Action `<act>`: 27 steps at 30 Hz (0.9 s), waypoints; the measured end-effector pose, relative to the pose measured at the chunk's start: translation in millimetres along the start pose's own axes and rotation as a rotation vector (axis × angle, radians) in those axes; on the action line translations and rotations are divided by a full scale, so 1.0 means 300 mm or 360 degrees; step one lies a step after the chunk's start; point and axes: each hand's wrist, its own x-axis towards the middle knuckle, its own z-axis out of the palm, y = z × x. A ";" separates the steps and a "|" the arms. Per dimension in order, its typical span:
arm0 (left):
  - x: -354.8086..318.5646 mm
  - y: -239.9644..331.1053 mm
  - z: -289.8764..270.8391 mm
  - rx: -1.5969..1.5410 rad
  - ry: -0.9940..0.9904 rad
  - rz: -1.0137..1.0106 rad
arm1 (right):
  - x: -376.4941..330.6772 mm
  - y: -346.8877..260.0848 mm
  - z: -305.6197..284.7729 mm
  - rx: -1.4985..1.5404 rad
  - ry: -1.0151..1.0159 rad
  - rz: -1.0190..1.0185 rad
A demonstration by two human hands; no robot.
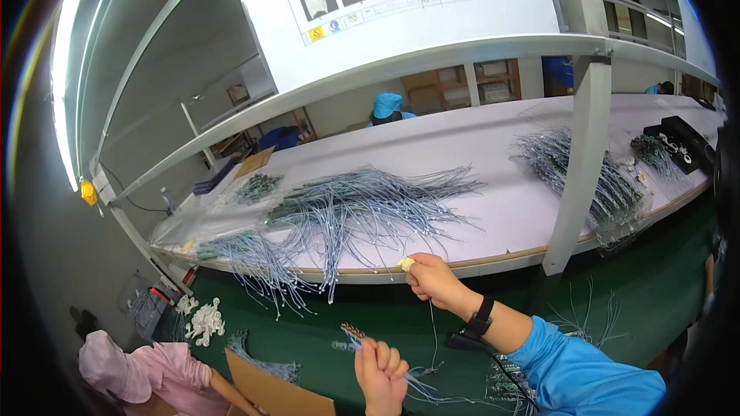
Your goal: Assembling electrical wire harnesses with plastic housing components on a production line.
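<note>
Remotely, I follow two bare hands: the right hand (pixel 435 281) pinches a small yellow piece (pixel 405 263) between thumb and forefinger, near the front edge of the bench, while the left hand (pixel 383 376), lower down, has its fingers curled round a wire bundle (pixel 353 332) whose brownish ends project to the upper left and whose pale tails appear to trail out to the right. A thin strand (pixel 434 339) hangs below the right hand; whether it joins the yellow piece I cannot tell. As to progress, I judge the work to be under way on this single bundle, with much material lying about it; which piles are finished and which are waiting I cannot settle from this view. Next outward lies a dark green surface (pixel 301 335), with a heap of white parts (pixel 206 323) towards its left end. Above it runs the pale bench (pixel 509 223), bearing a broad pile of blue-grey wires (pixel 370 192), some overhanging the front edge, and a second wire pile (pixel 578 173) partly behind a metal post (pixel 580 177). A black tray (pixel 697 139) holding white pieces stands at the far right. In the room, I note a co-worker in pink (pixel 173 374) beside a cardboard sheet (pixel 277 389), a blue cap (pixel 388 104) behind the bench, and a large white display (pixel 424 15) overhead.
</note>
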 end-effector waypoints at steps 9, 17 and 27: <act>0.360 0.069 0.159 0.0790 0.0298 -0.0005 | 0.051 -0.130 -0.067 -0.0047 -0.0269 0.0605; 0.647 0.050 0.132 0.1148 0.0228 -0.0275 | 0.053 -0.213 -0.087 -0.0152 -0.0486 0.0686; 0.737 -0.014 0.094 0.1100 0.0343 -0.0283 | 0.079 -0.216 -0.080 -0.0604 -0.0221 0.0296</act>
